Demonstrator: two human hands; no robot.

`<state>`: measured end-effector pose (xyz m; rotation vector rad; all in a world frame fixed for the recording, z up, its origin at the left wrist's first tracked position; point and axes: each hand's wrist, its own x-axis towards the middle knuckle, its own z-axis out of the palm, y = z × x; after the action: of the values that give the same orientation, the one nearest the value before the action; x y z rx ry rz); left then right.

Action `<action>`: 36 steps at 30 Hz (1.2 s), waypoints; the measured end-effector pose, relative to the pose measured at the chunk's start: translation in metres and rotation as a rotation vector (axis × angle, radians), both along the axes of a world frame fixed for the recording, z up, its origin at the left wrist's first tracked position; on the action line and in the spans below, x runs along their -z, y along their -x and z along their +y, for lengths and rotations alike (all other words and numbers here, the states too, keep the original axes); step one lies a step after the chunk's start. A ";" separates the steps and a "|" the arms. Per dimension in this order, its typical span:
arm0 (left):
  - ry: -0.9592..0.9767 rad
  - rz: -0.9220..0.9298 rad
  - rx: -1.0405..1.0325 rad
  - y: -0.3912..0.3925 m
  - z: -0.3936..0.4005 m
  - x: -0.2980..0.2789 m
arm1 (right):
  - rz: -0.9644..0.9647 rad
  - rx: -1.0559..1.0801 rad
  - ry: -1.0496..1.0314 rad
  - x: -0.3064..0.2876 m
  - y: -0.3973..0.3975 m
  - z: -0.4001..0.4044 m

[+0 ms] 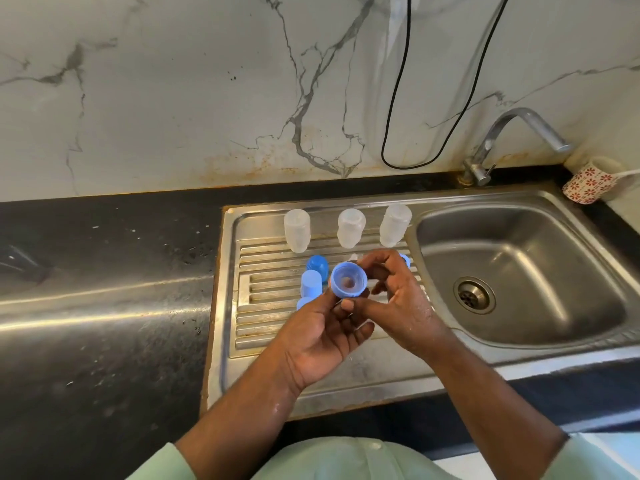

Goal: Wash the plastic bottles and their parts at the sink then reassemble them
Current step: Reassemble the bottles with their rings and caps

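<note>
Both hands were together above the drainboard [263, 327]. Left hand [322, 337] gripped a blue ring [348, 280] w/ thumb and fingers, open side facing the camera. Right hand [398, 292] had fingers curled at the ring's far edge; whether they pinched it or sth else could not be told. Three clear bottles [350, 227] stood inverted at the drainboard's rear. Blue caps [311, 284] sat just left of the ring. Basin [519, 271] lay to the right.

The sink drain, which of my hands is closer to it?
Right. Your right hand is just left of the sink drain, over the basin's edge; your left hand, holding the blue ring, is farther left.
</note>
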<state>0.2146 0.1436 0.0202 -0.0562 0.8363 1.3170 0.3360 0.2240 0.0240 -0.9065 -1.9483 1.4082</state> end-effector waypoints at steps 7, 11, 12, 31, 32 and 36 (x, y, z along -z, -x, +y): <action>0.077 0.426 -0.095 -0.005 0.009 -0.002 | -0.443 -0.305 -0.440 -0.018 0.005 0.013; 0.184 0.264 -0.156 -0.003 0.017 -0.004 | -0.449 -0.321 -0.629 -0.020 0.012 0.006; 0.227 0.252 -0.165 -0.002 0.017 -0.004 | -0.479 -0.358 -0.691 -0.021 0.015 0.005; 0.101 0.452 0.048 0.010 0.009 -0.014 | -0.176 -0.060 0.314 -0.042 0.015 0.015; 0.061 0.369 0.048 0.009 0.009 -0.016 | -0.149 -0.023 0.314 -0.043 0.015 0.015; -0.034 0.188 -0.009 0.008 0.004 -0.010 | -0.072 0.063 0.333 -0.041 0.018 0.011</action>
<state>0.2070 0.1478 0.0306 0.0920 0.9728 1.3588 0.3181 0.2349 0.0647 -1.1714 -1.7460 1.7150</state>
